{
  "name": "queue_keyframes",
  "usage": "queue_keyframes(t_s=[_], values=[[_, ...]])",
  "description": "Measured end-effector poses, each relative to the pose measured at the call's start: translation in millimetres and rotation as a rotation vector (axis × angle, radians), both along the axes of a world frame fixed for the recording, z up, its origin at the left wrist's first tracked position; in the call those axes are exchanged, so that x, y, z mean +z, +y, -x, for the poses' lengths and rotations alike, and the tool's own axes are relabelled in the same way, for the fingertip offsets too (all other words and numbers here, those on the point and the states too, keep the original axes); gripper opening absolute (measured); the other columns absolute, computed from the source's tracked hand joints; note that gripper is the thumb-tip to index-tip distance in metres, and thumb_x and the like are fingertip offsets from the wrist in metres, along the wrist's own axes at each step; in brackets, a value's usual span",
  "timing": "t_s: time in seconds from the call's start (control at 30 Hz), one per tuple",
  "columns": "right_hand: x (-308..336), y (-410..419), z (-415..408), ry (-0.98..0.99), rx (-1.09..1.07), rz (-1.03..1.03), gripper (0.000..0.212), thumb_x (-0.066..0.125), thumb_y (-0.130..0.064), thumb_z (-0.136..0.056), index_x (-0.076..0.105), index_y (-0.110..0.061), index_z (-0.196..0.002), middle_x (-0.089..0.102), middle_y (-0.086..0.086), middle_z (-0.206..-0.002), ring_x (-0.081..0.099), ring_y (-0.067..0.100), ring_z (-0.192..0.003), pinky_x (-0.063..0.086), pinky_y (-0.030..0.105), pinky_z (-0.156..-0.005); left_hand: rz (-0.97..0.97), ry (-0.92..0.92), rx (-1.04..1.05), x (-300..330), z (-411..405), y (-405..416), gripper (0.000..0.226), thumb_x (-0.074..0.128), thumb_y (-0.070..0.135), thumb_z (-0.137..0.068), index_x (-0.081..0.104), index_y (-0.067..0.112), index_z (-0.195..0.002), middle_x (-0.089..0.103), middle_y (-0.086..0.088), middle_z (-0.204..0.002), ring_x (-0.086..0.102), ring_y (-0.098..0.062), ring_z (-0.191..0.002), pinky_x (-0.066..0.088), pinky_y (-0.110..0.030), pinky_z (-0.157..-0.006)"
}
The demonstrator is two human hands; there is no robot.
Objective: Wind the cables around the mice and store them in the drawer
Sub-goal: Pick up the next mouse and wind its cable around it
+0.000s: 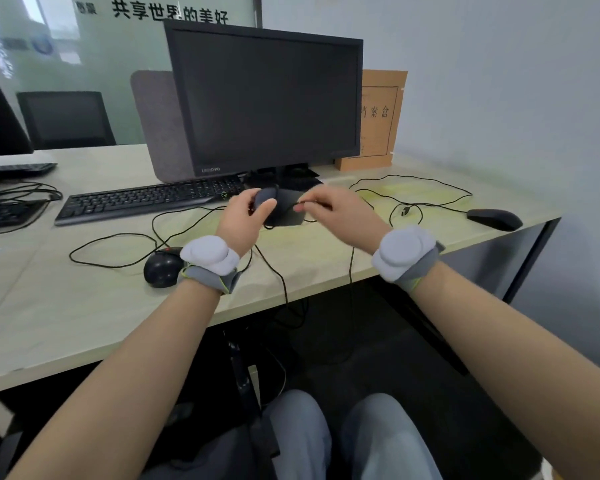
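Mouse [266, 199] gripped in left hand [245, 216], its cable [300, 203] pinched taut by right hand [329, 209] just to the right, ready to wrap.
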State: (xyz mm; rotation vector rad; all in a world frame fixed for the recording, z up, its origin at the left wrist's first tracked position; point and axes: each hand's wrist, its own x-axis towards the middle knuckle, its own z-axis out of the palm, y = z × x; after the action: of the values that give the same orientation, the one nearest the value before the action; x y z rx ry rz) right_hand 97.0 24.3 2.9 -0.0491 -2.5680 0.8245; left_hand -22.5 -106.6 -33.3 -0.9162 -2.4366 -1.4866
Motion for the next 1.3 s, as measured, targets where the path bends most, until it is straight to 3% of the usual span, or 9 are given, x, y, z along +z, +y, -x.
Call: queue_keyframes(t_s=[0.13,0.3,0.5,0.63,0.73,0.87,1.0,1.2,1.3], values=[[31,11,1,-0.031,0.09,-0.081,0.019,0.047,-0.018,-0.095,0.064,-0.018,-0.102,0.057,-0.015,-0.088,0.051,-0.001,-0.08,0.037,0.0,-0.067,-0.087,-0.079,-0.218,3,-15,-4,0.03,0.047,0.025,-0.096,0.055,0.01,-0.121,0.06,-0.006,-0.103,0.057,-0.017,-0.091,0.051,-0.017,-0.074],[48,24,5,-0.037,0.126,-0.035,0.009,0.051,-0.02,-0.094,0.056,-0.017,-0.101,0.053,0.0,-0.08,0.047,0.008,-0.07,0.039,0.01,-0.065,-0.174,-0.265,-0.486,2,-25,-4,0.032,0.038,0.015,-0.099,0.049,0.003,-0.127,0.058,-0.01,-0.11,0.055,-0.02,-0.099,0.048,-0.035,-0.093],[25,35,15,-0.008,0.123,0.439,0.013,0.057,-0.013,-0.091,0.057,-0.018,-0.078,0.054,-0.003,-0.067,0.047,0.002,-0.052,0.039,0.01,-0.049,-0.501,-0.548,-0.744,4,-32,6,0.032,0.028,0.012,-0.1,0.051,0.005,-0.122,0.065,-0.003,-0.108,0.061,-0.012,-0.098,0.05,-0.025,-0.09],[14,12,9,0.305,0.818,0.668,0.059,0.026,0.013,-0.094,0.073,-0.021,-0.085,0.069,-0.003,-0.065,0.053,-0.011,-0.053,0.041,0.006,-0.062,-0.621,-0.667,-0.877,1,-31,9,0.037,0.026,0.018,-0.101,0.052,0.006,-0.123,0.067,0.0,-0.115,0.062,-0.012,-0.105,0.051,-0.026,-0.09],[-17,23,18,-0.072,-0.054,0.463,0.027,0.035,0.006,-0.093,0.056,-0.006,-0.083,0.051,0.011,-0.066,0.05,-0.002,-0.05,0.041,0.015,-0.058,-0.788,-0.682,-0.756,5,-29,13,0.032,0.029,0.02,-0.101,0.056,0.01,-0.113,0.072,0.001,-0.097,0.066,-0.01,-0.09,0.052,-0.024,-0.084],[-39,-9,12,-0.303,0.155,0.303,0.017,0.042,-0.017,-0.098,0.051,-0.022,-0.112,0.066,0.002,-0.069,0.064,0.014,-0.057,0.051,0.023,-0.063,-0.903,-0.619,-0.405,15,-21,21,0.019,0.04,0.021,-0.099,0.055,0.015,-0.091,0.065,-0.003,-0.086,0.06,-0.013,-0.08,0.051,-0.023,-0.077],[-40,-27,10,-0.212,-0.029,-0.159,0.018,0.042,-0.027,-0.092,0.06,-0.024,-0.096,0.059,-0.009,-0.057,0.058,0.008,-0.052,0.049,0.028,-0.061,-0.761,-0.454,-0.086,18,-5,19,0.019,0.053,0.019,-0.093,0.055,0.006,-0.107,0.056,-0.007,-0.092,0.055,-0.015,-0.085,0.051,-0.023,-0.074],[-1,-13,8,-0.016,-0.038,0.028,0.019,0.052,-0.028,-0.091,0.067,-0.019,-0.097,0.058,-0.009,-0.077,0.052,0.008,-0.069,0.038,0.022,-0.062,-0.301,-0.186,0.025,9,6,4,0.035,0.058,0.023,-0.09,0.053,0.003,-0.119,0.061,-0.011,-0.11,0.058,-0.022,-0.1,0.05,-0.036,-0.091],[15,-3,10,0.013,-0.022,-0.031,0.018,0.053,-0.024,-0.091,0.07,-0.021,-0.096,0.063,-0.01,-0.088,0.057,0.008,-0.08,0.043,0.018,-0.068,-0.138,-0.061,-0.033,7,-1,4,0.032,0.057,0.027,-0.09,0.056,0.009,-0.117,0.06,-0.002,-0.106,0.054,-0.015,-0.095,0.041,-0.02,-0.079]])
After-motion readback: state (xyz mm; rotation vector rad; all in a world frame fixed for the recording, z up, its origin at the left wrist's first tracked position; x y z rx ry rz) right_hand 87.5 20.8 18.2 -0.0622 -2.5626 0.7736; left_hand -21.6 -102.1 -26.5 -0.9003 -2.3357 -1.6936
